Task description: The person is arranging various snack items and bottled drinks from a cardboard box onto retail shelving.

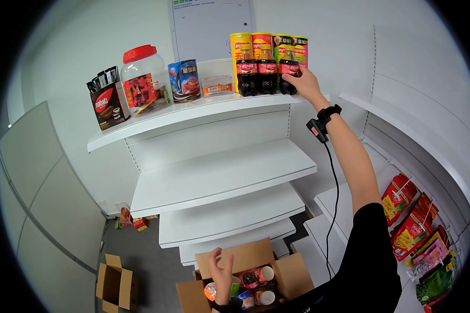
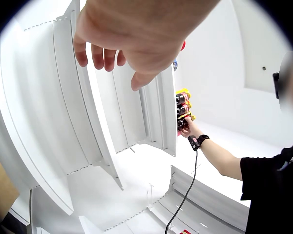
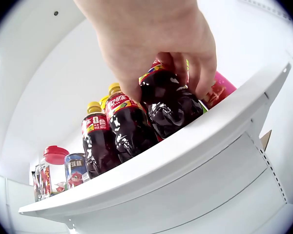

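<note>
On the top shelf [image 1: 209,107], my right hand [image 1: 305,85] grips the rightmost of three cola bottles [image 1: 289,69], thumb and fingers around its label. In the right wrist view this cola bottle [image 3: 170,105] stands at the shelf's front edge, close beside the middle cola bottle [image 3: 129,127] and the left cola bottle [image 3: 100,146]. Several chip canisters [image 1: 240,39] in yellow, red, black and pink stand right behind. My left hand [image 1: 222,271] hangs over an open cardboard box [image 1: 292,276], fingers loosely bent and holding nothing. In that box lie drink bottles and tubs.
Left along the top shelf are a clear plastic box [image 1: 217,86], a blue tin [image 1: 184,81], a red-lidded jar [image 1: 140,78] and a wafer box [image 1: 108,107]. Lower shelves [image 1: 224,175] project beneath. Snack bags [image 1: 412,229] hang at right; another carton [image 1: 117,284] stands on the floor.
</note>
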A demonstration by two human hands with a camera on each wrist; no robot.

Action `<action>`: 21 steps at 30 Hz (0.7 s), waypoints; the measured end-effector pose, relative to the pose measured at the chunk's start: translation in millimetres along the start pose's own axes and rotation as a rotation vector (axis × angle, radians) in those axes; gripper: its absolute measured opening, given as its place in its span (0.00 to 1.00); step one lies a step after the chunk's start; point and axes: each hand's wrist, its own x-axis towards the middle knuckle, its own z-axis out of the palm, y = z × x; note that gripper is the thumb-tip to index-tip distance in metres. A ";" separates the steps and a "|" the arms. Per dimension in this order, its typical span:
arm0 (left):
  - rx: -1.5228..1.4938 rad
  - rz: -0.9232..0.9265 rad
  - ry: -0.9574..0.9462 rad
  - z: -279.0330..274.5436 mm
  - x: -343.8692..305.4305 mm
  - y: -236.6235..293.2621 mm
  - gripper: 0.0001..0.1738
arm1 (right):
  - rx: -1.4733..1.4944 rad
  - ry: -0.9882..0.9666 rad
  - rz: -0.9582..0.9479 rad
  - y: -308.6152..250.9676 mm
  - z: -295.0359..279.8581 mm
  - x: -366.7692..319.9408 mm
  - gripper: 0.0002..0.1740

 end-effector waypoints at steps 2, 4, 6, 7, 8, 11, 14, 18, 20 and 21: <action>0.006 -0.005 -0.002 -0.3 -0.1 0.0 0.25 | -0.019 -0.032 -0.042 -3.9 -3.9 1.5 0.31; 0.006 -0.009 0.000 0.3 -0.8 0.1 0.25 | -0.056 -0.027 -0.053 -2.0 -2.5 3.6 0.30; 0.001 -0.012 0.003 1.1 -1.5 -0.4 0.24 | -0.073 -0.005 -0.071 3.3 1.6 7.8 0.30; -0.004 -0.014 0.004 1.3 -2.0 -1.0 0.24 | -0.071 0.015 -0.083 10.2 7.1 10.6 0.30; -0.009 -0.015 0.007 1.7 -2.2 -1.8 0.24 | -0.069 0.035 -0.096 17.4 11.5 13.6 0.30; -0.005 -0.023 0.009 0.5 -3.2 -3.6 0.25 | -0.041 0.045 -0.109 23.3 16.4 17.0 0.30; 0.013 -0.012 0.022 -3.0 -4.7 -3.1 0.24 | -0.038 0.029 -0.092 24.2 16.6 18.2 0.29; 0.019 -0.020 0.025 -4.9 -5.5 -3.8 0.24 | -0.010 0.000 -0.088 2.7 8.7 8.3 0.27; 0.023 -0.024 0.025 -5.3 -5.2 -2.6 0.24 | -0.017 0.020 -0.116 3.9 11.3 9.6 0.27; 0.024 -0.020 0.029 -5.3 -5.3 -3.1 0.24 | -0.010 0.022 -0.110 7.2 13.3 10.9 0.26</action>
